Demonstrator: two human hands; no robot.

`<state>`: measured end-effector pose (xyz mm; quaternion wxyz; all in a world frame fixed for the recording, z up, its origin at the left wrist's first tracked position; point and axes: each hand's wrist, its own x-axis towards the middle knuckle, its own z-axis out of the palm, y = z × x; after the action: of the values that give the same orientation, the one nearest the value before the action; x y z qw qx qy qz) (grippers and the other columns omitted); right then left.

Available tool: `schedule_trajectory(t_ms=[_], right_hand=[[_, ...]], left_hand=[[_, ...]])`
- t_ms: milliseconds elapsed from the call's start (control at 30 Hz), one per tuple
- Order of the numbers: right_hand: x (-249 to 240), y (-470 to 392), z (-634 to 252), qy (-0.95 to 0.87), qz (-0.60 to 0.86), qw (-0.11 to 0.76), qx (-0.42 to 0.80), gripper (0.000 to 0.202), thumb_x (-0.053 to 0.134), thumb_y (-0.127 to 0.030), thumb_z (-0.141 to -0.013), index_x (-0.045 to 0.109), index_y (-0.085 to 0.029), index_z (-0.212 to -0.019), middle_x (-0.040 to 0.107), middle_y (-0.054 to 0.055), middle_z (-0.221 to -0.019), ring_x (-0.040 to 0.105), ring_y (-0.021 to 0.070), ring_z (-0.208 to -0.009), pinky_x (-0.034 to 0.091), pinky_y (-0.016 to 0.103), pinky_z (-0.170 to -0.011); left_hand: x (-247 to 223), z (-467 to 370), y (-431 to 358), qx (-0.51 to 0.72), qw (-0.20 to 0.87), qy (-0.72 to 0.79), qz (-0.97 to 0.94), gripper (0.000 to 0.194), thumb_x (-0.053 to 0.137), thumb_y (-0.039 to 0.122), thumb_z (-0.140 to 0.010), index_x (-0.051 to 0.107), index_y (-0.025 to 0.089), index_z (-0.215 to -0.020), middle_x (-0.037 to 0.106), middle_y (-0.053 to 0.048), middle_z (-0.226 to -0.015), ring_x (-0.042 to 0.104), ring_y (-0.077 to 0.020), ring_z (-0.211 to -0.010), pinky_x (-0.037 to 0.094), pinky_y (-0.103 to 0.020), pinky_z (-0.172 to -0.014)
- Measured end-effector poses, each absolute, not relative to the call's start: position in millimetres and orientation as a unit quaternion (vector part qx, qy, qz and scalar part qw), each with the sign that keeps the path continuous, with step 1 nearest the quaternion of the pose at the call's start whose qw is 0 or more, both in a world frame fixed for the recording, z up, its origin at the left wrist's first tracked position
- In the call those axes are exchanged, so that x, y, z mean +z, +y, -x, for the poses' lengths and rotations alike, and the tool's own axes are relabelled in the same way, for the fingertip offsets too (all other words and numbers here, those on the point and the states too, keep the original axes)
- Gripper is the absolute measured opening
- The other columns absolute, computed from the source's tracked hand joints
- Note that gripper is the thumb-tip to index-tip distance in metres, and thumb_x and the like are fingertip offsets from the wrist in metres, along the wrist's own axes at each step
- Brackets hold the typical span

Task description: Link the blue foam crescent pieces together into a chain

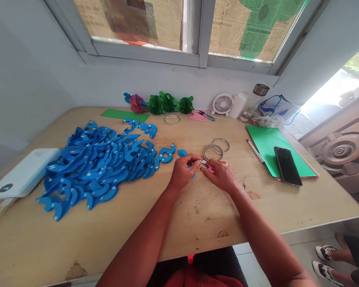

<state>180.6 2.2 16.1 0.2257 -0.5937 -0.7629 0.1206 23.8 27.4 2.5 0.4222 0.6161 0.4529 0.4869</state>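
My left hand [184, 171] and my right hand [219, 173] meet over the middle of the table. The left fingers are pinched on a small white piece [203, 162], too small to identify. Closed around a pink item [211, 170], the right fingers also touch a dark-tipped thing that is mostly hidden. Blue paper pieces [182, 153] lie just behind and under my left hand. To the left spreads a large heap of curved blue paper cutouts [107, 159] with small white squares on them. Two rolls of tape [213, 152] lie just behind my right hand.
A white power bank [24, 171] is at the left. Along the back stand green paper shapes [169, 102], a small fan [223, 104] and a glass bottle [254, 103]. A phone [288, 165] rests on green sheets [265, 139], beside a pen [255, 151]. Another person's feet [324, 253] show lower right.
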Motion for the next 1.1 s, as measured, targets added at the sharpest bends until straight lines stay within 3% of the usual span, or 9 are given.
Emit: schedule_trajectory(t_ms=[333,800,1100], right_hand=[[15.9,3.2,-180.2,-0.758,0.602,0.219,0.122,0.032,0.048,-0.048,-0.08,0.052,-0.019,-0.065,0.047,-0.002,-0.053,0.038,0.009,-0.049,0.023,0.021,-0.049],[13.7,5.8,-184.6,-0.73,0.633,0.22,0.132,0.033,0.048,-0.05,-0.077,0.054,-0.02,-0.064,0.048,-0.002,-0.052,0.042,0.0101,-0.049,0.022,0.021,-0.049],[13.0,11.5,-188.6,-0.631,0.629,0.375,0.256,0.03,0.059,-0.047,-0.069,0.059,-0.017,-0.07,0.048,-0.003,-0.055,0.039,0.0093,-0.052,0.029,0.021,-0.05]], left_hand=[[6.3,-24.2,24.9,0.472,0.386,0.473,-0.637,0.012,0.054,0.025,-0.076,0.063,0.017,-0.075,0.067,-0.001,-0.074,0.059,-0.0131,-0.068,0.045,-0.024,-0.065],[1.1,-24.2,30.5,0.532,0.497,0.445,-0.522,0.011,0.057,0.026,-0.072,0.059,0.016,-0.071,0.064,-0.001,-0.067,0.06,-0.0129,-0.065,0.046,-0.023,-0.062],[-5.2,-26.9,29.8,0.523,0.512,0.433,-0.527,0.009,0.062,0.025,-0.072,0.062,0.016,-0.071,0.065,-0.002,-0.067,0.061,-0.0133,-0.067,0.047,-0.024,-0.064]])
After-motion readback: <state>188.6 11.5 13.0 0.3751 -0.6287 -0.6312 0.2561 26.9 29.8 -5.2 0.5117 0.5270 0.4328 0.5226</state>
